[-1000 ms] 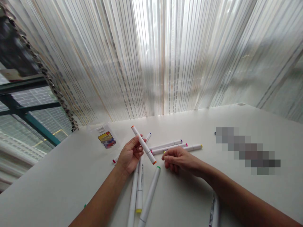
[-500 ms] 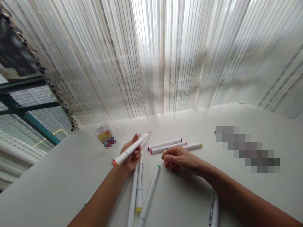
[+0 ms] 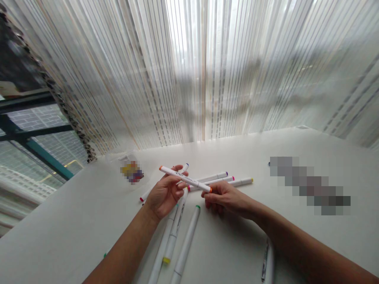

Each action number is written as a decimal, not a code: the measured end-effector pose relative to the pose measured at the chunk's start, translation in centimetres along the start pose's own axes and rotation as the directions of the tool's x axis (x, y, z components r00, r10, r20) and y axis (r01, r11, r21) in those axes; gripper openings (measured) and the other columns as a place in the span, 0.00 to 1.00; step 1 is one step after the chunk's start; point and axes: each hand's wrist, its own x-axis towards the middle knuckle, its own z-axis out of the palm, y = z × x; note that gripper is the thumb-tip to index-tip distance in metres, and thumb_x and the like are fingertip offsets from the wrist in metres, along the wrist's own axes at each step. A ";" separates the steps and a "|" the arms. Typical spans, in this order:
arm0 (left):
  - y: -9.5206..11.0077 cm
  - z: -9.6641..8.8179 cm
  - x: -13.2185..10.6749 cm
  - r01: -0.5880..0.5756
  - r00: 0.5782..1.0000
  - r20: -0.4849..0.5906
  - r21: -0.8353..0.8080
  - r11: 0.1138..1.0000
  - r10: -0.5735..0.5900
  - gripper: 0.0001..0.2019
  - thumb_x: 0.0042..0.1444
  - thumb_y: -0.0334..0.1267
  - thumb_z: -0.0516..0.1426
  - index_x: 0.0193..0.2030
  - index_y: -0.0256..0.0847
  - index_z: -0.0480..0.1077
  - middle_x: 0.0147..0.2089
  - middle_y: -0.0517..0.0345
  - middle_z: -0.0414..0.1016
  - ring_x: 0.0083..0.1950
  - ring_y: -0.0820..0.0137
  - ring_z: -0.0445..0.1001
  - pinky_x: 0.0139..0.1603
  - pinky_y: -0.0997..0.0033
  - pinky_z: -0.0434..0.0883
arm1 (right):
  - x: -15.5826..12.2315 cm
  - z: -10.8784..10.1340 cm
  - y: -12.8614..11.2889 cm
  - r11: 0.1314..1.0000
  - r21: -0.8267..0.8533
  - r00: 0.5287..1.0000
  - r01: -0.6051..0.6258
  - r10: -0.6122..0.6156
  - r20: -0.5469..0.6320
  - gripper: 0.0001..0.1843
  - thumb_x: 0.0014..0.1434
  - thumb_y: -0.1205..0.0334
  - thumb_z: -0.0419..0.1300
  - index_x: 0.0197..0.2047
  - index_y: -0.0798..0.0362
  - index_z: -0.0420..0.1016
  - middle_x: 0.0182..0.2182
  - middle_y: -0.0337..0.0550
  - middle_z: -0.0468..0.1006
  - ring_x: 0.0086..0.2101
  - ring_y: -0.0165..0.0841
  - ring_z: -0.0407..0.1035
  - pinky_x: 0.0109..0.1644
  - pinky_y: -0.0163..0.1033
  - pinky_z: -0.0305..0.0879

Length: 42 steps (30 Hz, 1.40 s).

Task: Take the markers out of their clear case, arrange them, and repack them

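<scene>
A white marker with orange ends [image 3: 185, 179] slants across in front of my left hand [image 3: 164, 195], held between thumb and fingers. My right hand [image 3: 223, 197] has its fingers curled together at the marker's right orange end, which overlaps them. Behind my left hand lie a red-ended marker [image 3: 145, 196] and a blue-ended marker [image 3: 185, 168], both partly covered. Beyond my right hand are a purple-ended marker [image 3: 214, 177], a pink-ended marker [image 3: 225, 180] and a yellow-ended marker [image 3: 242, 182].
Nearer on the white table [image 3: 296, 244] lie a green-ended marker [image 3: 188, 240], another yellow-ended marker [image 3: 174, 236] and a marker beside my right forearm [image 3: 269, 260]. A blurred-out packet [image 3: 132, 171] sits at the left. A pixelated long object [image 3: 310, 185] is at the right. Sheer curtains [image 3: 204, 79] hang behind.
The orange-ended marker has swung round in my left hand so that its right end meets my right hand. The red-ended marker now shows behind my left hand. My right hand has hardly moved.
</scene>
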 end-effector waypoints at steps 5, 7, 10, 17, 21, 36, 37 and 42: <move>-0.7 0.0 0.3 -0.124 0.992 -0.010 0.116 0.985 0.126 0.07 0.54 0.26 0.55 0.41 0.34 0.66 0.35 0.47 0.76 0.22 0.76 0.70 0.17 0.82 0.66 | -0.2 0.1 -0.1 1.000 0.015 1.000 0.009 -0.010 0.015 0.19 0.46 0.48 0.59 0.28 0.57 0.65 0.23 0.41 0.70 0.20 0.25 0.61 0.18 0.28 0.57; -1.1 0.2 0.3 -0.174 0.985 0.033 0.183 0.968 0.171 0.09 0.51 0.29 0.59 0.39 0.35 0.66 0.35 0.48 0.77 0.24 0.73 0.72 0.19 0.79 0.69 | -0.2 0.0 -0.1 1.000 0.005 0.999 0.025 -0.025 0.025 0.19 0.47 0.47 0.59 0.27 0.57 0.65 0.23 0.42 0.70 0.20 0.25 0.61 0.19 0.28 0.56; -1.3 0.2 0.3 -0.235 0.972 0.057 0.234 0.944 0.228 0.12 0.46 0.32 0.64 0.36 0.34 0.69 0.34 0.48 0.78 0.25 0.73 0.73 0.20 0.79 0.70 | 0.0 -0.1 -0.1 0.999 -0.021 0.999 0.024 -0.023 0.040 0.20 0.48 0.46 0.58 0.26 0.58 0.66 0.23 0.42 0.71 0.20 0.24 0.61 0.19 0.28 0.56; -0.4 -1.4 1.2 -0.256 0.955 -0.123 0.106 0.961 0.268 0.08 0.53 0.36 0.60 0.35 0.31 0.73 0.27 0.53 0.76 0.22 0.77 0.70 0.17 0.84 0.65 | 0.0 -0.1 -0.1 0.999 -0.031 1.000 -0.012 0.012 0.016 0.19 0.46 0.48 0.58 0.29 0.58 0.68 0.24 0.41 0.71 0.20 0.24 0.61 0.19 0.28 0.57; -0.1 -1.7 1.5 -0.235 0.958 -0.154 0.062 0.970 0.242 0.04 0.54 0.31 0.58 0.36 0.33 0.72 0.28 0.52 0.77 0.21 0.78 0.70 0.15 0.85 0.63 | -0.2 0.0 -0.3 0.999 -0.030 1.000 -0.021 0.021 0.008 0.18 0.45 0.49 0.58 0.28 0.58 0.68 0.24 0.41 0.71 0.20 0.24 0.60 0.19 0.28 0.56; 0.1 -1.2 1.2 -0.177 0.955 -0.236 0.031 0.984 0.179 0.07 0.59 0.32 0.54 0.30 0.34 0.68 0.26 0.55 0.75 0.18 0.77 0.70 0.13 0.85 0.66 | -0.1 0.0 -0.1 1.000 -0.023 1.000 -0.013 0.013 -0.002 0.15 0.47 0.52 0.58 0.28 0.58 0.68 0.23 0.41 0.71 0.19 0.24 0.60 0.19 0.28 0.56; 0.1 -1.2 1.2 -0.174 0.953 -0.247 0.033 0.984 0.177 0.08 0.59 0.32 0.54 0.29 0.34 0.67 0.25 0.56 0.74 0.18 0.77 0.70 0.13 0.85 0.66 | -0.1 0.0 -0.1 1.000 -0.022 1.000 -0.012 0.012 -0.005 0.15 0.47 0.52 0.58 0.28 0.58 0.68 0.23 0.41 0.72 0.19 0.24 0.60 0.19 0.28 0.56; 0.2 -1.2 1.3 -0.110 0.956 -0.266 0.056 0.992 0.121 0.12 0.58 0.36 0.57 0.26 0.34 0.64 0.19 0.61 0.68 0.12 0.83 0.61 0.09 0.88 0.59 | -0.1 0.0 -0.1 1.000 -0.018 1.000 -0.008 0.008 0.004 0.16 0.46 0.51 0.58 0.30 0.58 0.69 0.24 0.41 0.71 0.19 0.24 0.60 0.19 0.28 0.56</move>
